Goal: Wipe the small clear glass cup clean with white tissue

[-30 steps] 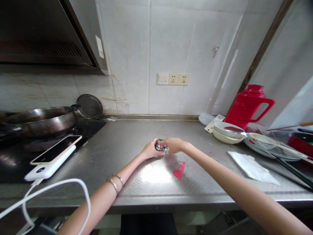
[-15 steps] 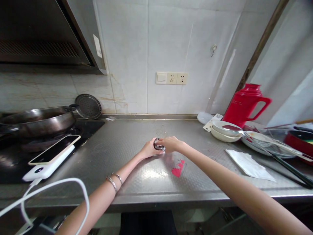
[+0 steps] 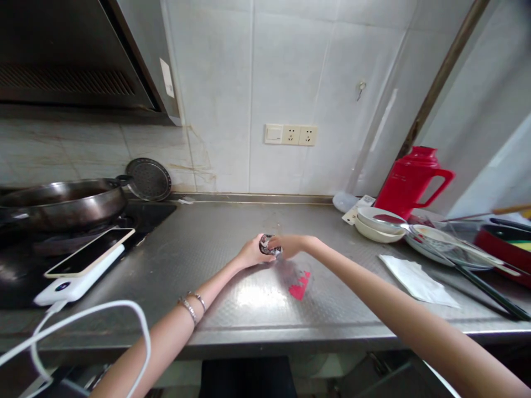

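Both my hands meet over the middle of the steel counter (image 3: 215, 243). My left hand (image 3: 250, 254) and my right hand (image 3: 292, 245) are closed together around a small shiny dark object (image 3: 268, 245), perhaps a wrapped packet; what it is I cannot tell. Bracelets sit on my left wrist. A torn red scrap (image 3: 299, 286) lies on the counter just in front of my right hand.
A phone on a white power bank (image 3: 81, 260) with a white cable lies at the left, beside a wok (image 3: 62, 202) on the stove. At the right stand a red jug (image 3: 410, 179), stacked bowls (image 3: 379, 224), plates, chopsticks and a white napkin (image 3: 415, 279).
My hands have stayed together on the small object, with only slight turning of it. The view has shifted a little.
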### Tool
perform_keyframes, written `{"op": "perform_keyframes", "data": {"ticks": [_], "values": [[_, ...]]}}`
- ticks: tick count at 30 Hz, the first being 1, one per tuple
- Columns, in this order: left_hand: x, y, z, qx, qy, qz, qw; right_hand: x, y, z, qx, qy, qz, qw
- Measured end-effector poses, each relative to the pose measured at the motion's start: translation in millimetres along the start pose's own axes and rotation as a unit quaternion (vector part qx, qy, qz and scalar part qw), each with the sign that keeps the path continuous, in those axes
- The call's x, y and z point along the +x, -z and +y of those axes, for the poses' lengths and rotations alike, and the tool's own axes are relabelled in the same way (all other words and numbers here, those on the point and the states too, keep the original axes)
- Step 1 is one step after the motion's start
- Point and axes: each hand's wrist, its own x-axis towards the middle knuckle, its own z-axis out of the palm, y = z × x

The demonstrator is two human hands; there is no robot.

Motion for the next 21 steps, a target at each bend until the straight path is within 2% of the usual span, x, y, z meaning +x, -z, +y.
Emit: {"op": "perform_keyframes", "data": {"ticks": [6,9,12,17,21], "values": [[1.3,-0.1,-0.9,-0.025,0.0,0.007,1.0,3.8,-1.1,-17.7,-0.076,-0.133,0.01,0.988],[2.1,-0.7,-2.4,-0.033,-0.002,0.006,0.999,6.0,2.2,-24.6,-0.078,-0.157,0.011,0.985],[1.8,-0.5,-1.7,-0.031,0.001,0.007,1.0,6.3,6.8,-21.8,-0.06,-0.154,-0.013,0.986],[0.2,1.6,2.4,-0.024,0.012,0.005,1.0,3.2,12.7,-8.0,-0.004,-0.102,-0.091,0.991],[-0.4,2.4,3.0,-0.049,0.001,0.002,0.999,4.7,15.3,-7.6,-0.005,-0.075,-0.092,0.993]]}}
